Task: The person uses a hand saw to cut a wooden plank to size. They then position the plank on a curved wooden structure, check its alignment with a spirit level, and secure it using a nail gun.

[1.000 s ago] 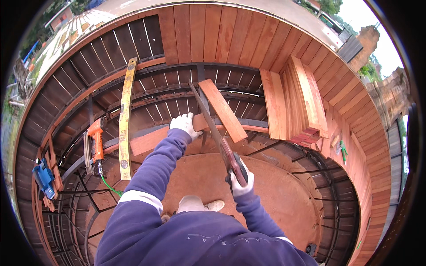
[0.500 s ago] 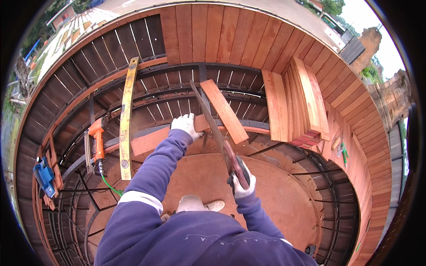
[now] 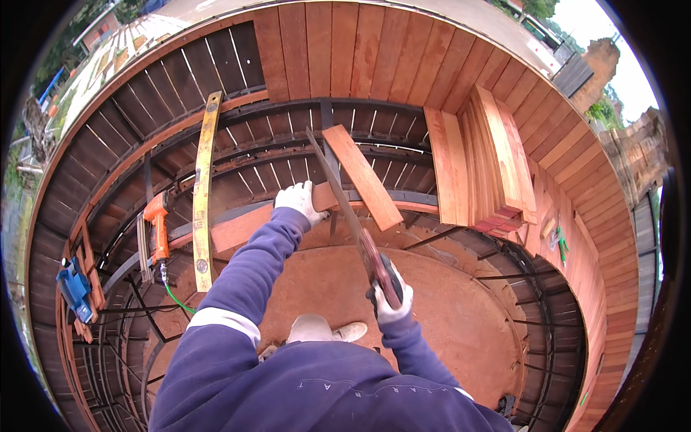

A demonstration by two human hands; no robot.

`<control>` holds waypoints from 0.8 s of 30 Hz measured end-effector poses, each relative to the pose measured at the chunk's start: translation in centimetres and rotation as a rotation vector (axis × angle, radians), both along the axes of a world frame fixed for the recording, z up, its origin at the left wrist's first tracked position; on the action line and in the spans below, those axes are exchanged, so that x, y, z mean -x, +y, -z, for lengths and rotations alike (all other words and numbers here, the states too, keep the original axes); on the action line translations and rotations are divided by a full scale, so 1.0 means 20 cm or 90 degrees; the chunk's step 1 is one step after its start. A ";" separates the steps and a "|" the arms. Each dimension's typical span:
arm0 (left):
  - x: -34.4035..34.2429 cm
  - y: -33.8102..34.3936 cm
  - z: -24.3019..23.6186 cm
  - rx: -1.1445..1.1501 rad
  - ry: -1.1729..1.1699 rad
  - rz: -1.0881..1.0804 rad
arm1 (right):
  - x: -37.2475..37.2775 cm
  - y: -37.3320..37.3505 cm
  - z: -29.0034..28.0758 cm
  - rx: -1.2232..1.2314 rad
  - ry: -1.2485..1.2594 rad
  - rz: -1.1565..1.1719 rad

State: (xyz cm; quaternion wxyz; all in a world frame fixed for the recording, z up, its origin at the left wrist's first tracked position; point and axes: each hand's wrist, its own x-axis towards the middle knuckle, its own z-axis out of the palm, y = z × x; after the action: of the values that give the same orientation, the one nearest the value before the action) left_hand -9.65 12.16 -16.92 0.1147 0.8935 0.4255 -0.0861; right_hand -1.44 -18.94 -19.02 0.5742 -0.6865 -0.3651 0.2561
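My gloved right hand (image 3: 391, 291) is wrapped round the wooden handle of a handsaw (image 3: 350, 213), whose long blade points up and away. The blade lies across a reddish wooden board (image 3: 241, 226), close to the board's right end. My gloved left hand (image 3: 299, 204) grips this board just left of the blade, its fingers over the top; part of the board is hidden under hand and sleeve. Right of the saw, a loose short plank (image 3: 363, 177) rests at a slant over the dark metal frame (image 3: 392, 198).
A yellow spirit level (image 3: 204, 194) and an orange air tool (image 3: 157, 227) with a green hose lie to the left. Farther left is a blue tool (image 3: 74, 289). A stack of planks (image 3: 497, 165) stands on the right. Curved slatted boards (image 3: 381, 54) ring the far side.
The view has shifted slightly. Both hands, the handsaw and the board keep almost the same places relative to each other.
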 end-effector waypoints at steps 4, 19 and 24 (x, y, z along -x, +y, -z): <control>0.02 0.03 0.01 -0.037 -0.005 -0.003 | -0.02 0.34 -0.08 -0.066 -0.021 -0.014; 0.00 0.01 -0.02 0.000 -0.023 -0.017 | -0.01 0.30 -0.06 -0.088 -0.028 -0.029; 0.02 0.01 0.00 -0.003 -0.005 -0.009 | 0.06 -0.27 -0.11 0.034 -0.011 -0.030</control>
State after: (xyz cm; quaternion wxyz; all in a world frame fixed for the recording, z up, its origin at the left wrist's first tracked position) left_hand -9.97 12.42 -16.90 0.1151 0.8911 0.4316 -0.0808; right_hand -2.65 -24.32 -16.83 0.5461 -0.6950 -0.3791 0.2739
